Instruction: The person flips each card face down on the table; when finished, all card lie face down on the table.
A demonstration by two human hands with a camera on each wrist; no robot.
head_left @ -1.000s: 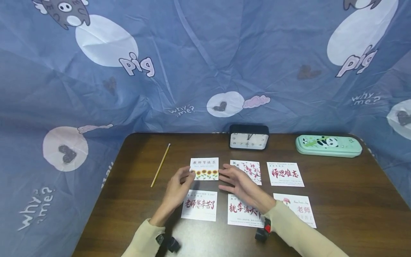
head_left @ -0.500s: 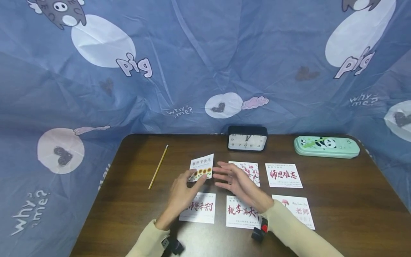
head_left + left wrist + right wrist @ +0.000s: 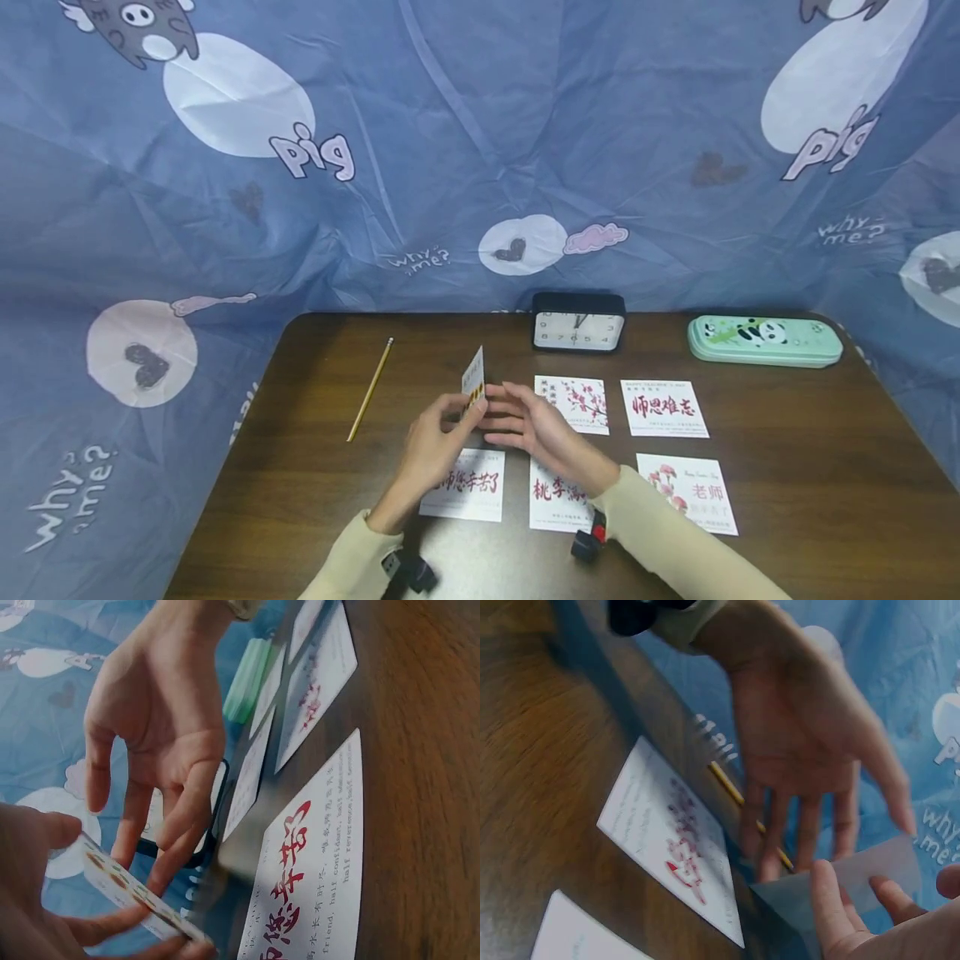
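Note:
In the head view my left hand (image 3: 438, 437) pinches a small greeting card (image 3: 475, 379) with printed sunflowers, tilted up nearly edge-on above the table. Its thumb is on the near side, the other fingers toward the far edge. Close on the right is my right hand (image 3: 543, 429), its fingers extended toward the card. From the right wrist, the card's pale back (image 3: 889, 862) shows, with fingers of my right hand (image 3: 870, 930) against or very near it. The left wrist view shows the sunflower print (image 3: 120, 881) in the left hand's grasp.
Below the hands lie a red-lettered card (image 3: 465, 500) and another (image 3: 558, 512), both partly covered. Further right are a blossom card (image 3: 577, 404), a red-script card (image 3: 663, 408) and a carnation card (image 3: 693, 496). A pencil (image 3: 371, 387), clock (image 3: 577, 329) and panda case (image 3: 787, 342) lie around them.
The sunflower card, flat on the table a second ago, has been picked up by my left hand and turned almost edge-on. My right hand has moved left toward it, uncovering more of the blossom card.

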